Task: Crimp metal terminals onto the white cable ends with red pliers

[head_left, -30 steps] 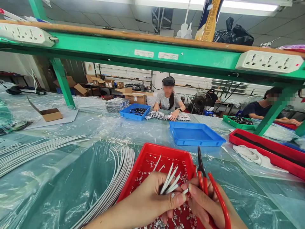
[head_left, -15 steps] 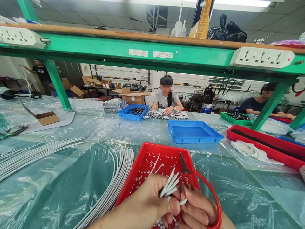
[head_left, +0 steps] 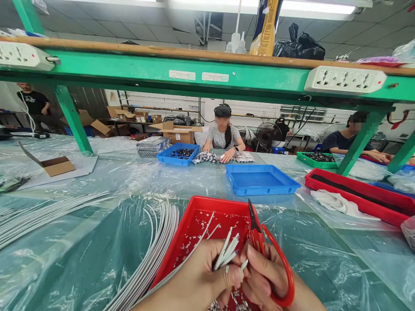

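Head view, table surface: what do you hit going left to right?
Open cardboard box → bundle of white cables → near red tray → left hand gripping cut cable ends → right hand with red snips → white cloth.

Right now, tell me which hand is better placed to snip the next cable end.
Right. The right hand already holds the red snips beside the cable ends, while the left hand is full, gripping that bundle.
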Available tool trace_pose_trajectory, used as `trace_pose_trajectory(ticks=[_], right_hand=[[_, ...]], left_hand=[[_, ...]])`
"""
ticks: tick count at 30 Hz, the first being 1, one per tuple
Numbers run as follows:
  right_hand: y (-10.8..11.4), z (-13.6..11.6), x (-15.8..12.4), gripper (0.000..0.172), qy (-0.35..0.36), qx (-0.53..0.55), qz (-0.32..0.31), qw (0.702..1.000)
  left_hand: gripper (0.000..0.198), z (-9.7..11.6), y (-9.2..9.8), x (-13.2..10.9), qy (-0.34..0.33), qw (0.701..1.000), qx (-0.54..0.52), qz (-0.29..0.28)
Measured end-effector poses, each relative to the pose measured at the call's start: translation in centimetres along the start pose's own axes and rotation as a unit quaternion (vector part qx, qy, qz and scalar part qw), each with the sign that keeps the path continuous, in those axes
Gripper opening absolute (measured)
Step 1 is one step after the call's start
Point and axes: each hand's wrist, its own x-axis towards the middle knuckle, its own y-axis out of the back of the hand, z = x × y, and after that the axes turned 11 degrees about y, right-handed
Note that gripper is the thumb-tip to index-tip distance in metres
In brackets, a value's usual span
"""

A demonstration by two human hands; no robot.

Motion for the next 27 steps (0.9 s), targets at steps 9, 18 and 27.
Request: trace_pose_trajectory(ticks=[9, 18, 27], right_hand=[[-1.8, -3.0, -0.5, 0.035, -0.031, -0.187, 0.1, 0.977], [-2.1, -2.7, -0.2, 0.031, 0.043, -0.233, 0.151, 0.96], [-1.7, -2.2, -0.6, 0.032, 0.018, -0.212, 0.181, 0.96]], left_hand=[[0.041, -0.2, 0.5, 0.6, -0.013, 0.999, -0.006, 0.045], [0.041, 0.1, 0.4, 0.4, -0.022, 0.997, 0.007, 0.07], [0.043, 0.1, 0.5, 0.6, -0.031, 0.998, -0.001, 0.05]])
